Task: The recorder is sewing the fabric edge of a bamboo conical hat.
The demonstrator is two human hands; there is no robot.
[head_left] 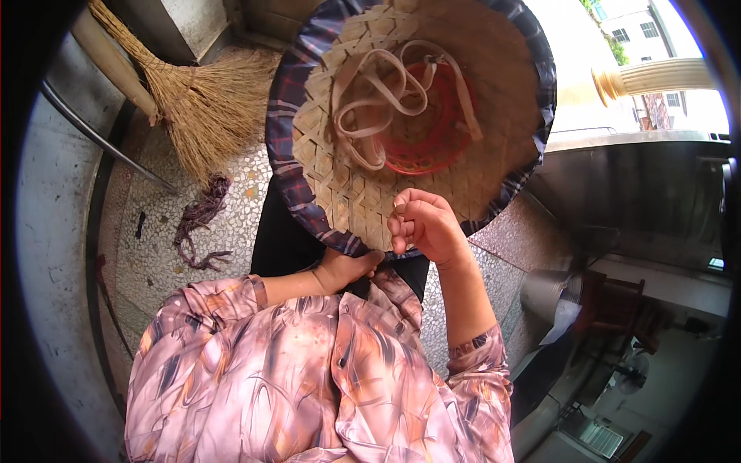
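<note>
A round woven bamboo hat (355, 208) lies with its hollow side up, its rim bound in dark plaid cloth (284, 158). Inside it sits a red plastic openwork ring (432, 158), with a long pale strap (386, 94) looped loosely over it. My left hand (345, 270) grips the hat's near rim, the fingers partly hidden. Over the near part of the weave, my right hand (424, 228) is closed in a pinch, thumb against the forefinger. Whatever it pinches, if anything, is too small to make out.
A straw broom (204, 108) rests at the far left beside a metal rod (108, 139). A tangle of purplish cord (202, 216) lies on the speckled floor (231, 224). To the right stands a dark shiny panel (617, 201); a wooden chair (614, 301) is beyond.
</note>
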